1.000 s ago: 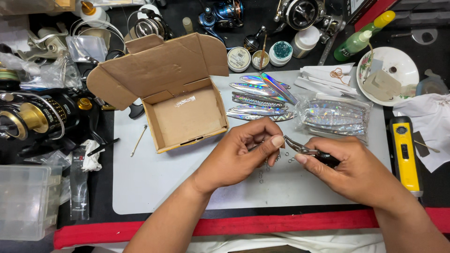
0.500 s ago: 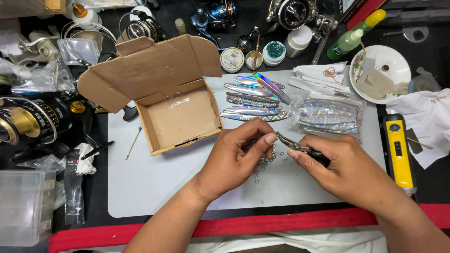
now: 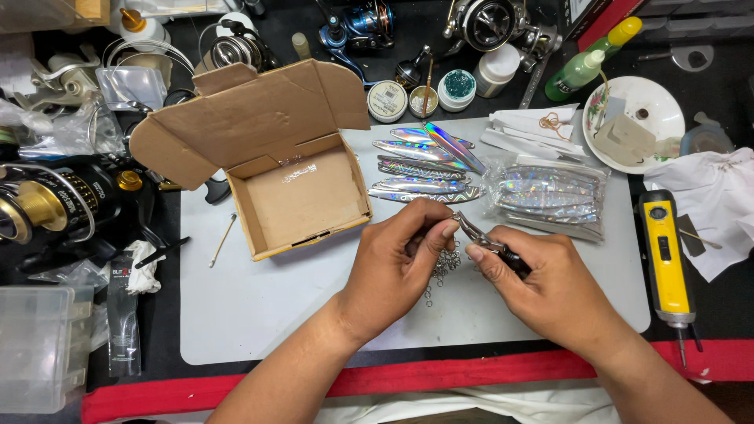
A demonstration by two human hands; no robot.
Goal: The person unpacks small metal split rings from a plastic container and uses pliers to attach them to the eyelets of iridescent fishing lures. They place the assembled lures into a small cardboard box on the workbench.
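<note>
My right hand [image 3: 550,286] grips small split-ring pliers [image 3: 481,235], their metal jaws pointing up-left toward my left fingertips. My left hand [image 3: 397,267] pinches something tiny at the plier tips; what it is stays hidden by my fingers. Beneath both hands lies a small pile of metal split rings [image 3: 441,271] on the grey mat [image 3: 259,314]. Just beyond my hands, several holographic metal lure blades [image 3: 420,169] lie in a row. A clear bag of more blades [image 3: 550,196] rests to their right.
An open cardboard box [image 3: 294,192] stands left of the blades. A yellow handheld tool [image 3: 664,255] lies at the right, beside white tissue [image 3: 711,204] and a white dish [image 3: 632,126]. Fishing reels [image 3: 47,204], small jars [image 3: 455,88] and a clear plastic bin [image 3: 35,357] ring the mat.
Both hands stay together over the rings with the pliers. The view has shifted slightly; the grip and pose look the same.
</note>
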